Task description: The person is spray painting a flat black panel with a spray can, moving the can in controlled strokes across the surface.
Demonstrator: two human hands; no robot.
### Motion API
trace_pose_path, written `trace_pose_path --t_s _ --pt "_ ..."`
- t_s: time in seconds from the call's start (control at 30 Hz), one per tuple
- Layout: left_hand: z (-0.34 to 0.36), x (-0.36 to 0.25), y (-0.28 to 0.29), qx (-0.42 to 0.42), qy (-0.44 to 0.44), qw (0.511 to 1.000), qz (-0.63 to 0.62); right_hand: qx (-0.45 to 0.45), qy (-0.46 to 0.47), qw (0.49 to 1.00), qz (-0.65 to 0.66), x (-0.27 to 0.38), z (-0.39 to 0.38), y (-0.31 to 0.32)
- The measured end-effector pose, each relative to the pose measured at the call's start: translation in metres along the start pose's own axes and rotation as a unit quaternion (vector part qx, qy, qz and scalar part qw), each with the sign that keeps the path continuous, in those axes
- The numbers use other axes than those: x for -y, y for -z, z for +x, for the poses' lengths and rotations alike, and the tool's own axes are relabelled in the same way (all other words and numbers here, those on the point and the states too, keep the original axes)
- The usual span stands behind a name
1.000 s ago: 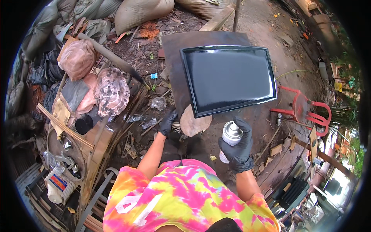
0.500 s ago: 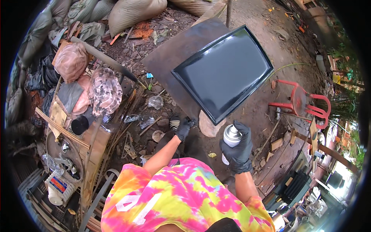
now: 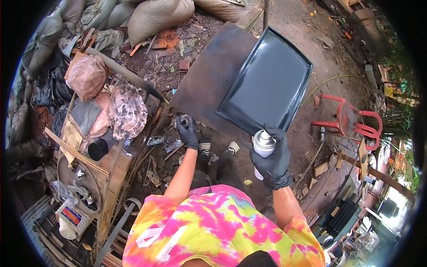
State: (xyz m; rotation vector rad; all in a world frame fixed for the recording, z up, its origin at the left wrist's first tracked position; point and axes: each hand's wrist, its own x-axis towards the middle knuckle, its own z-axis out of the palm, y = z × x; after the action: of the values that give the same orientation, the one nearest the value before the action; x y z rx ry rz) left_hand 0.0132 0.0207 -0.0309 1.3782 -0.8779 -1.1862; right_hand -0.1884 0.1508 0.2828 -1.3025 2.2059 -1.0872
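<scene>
My right hand (image 3: 272, 160), in a black glove, grips a spray can (image 3: 264, 144) with a silver top. The can is beside the lower corner of a glossy black panel (image 3: 271, 84) with a raised rim. That panel lies tilted across a flat dark brown board (image 3: 213, 71), overhanging its right side. Also gloved in black, my left hand (image 3: 187, 133) is away from the panel, just below the board's lower left corner. Its fingers are curled closed, with a greyish patch at the fingertips; I cannot make out whether anything is in them.
A red plastic chair (image 3: 344, 116) lies on its side at the right. To the left, a wooden bench (image 3: 112, 178) bears caps (image 3: 127, 111), wooden strips and a white jug (image 3: 71, 220). Stuffed sacks (image 3: 155, 20) line the far left. Striped footwear (image 3: 232, 147) shows below the board.
My left hand has moved left and upward, away from the panel's lower corner. The panel has turned, and more of the board shows on its left. The spray can stays in my right hand.
</scene>
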Motion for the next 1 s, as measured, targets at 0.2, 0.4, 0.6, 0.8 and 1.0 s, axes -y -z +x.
trace_pose_path --t_s 0.2,0.4,0.6,0.8,1.0 --pt "0.049 -0.021 0.004 -0.040 -0.037 0.998 0.035 -0.030 0.008 0.999 0.010 0.003 0.000 0.007" --pt "0.038 0.000 0.031 0.057 0.068 0.996 0.010 -0.042 0.017 0.999 -0.025 -0.003 -0.023 0.019" --pt "-0.027 -0.004 0.047 0.088 0.029 0.986 0.141 -0.050 -0.015 0.998 -0.047 -0.016 -0.034 0.023" --pt "-0.085 -0.008 0.052 0.178 0.103 0.976 0.077 -0.080 -0.061 0.994 -0.035 -0.032 -0.036 0.032" --pt "-0.086 -0.013 0.031 0.226 0.167 0.960 -0.006 -0.113 -0.102 0.988 -0.021 -0.051 -0.039 0.052"
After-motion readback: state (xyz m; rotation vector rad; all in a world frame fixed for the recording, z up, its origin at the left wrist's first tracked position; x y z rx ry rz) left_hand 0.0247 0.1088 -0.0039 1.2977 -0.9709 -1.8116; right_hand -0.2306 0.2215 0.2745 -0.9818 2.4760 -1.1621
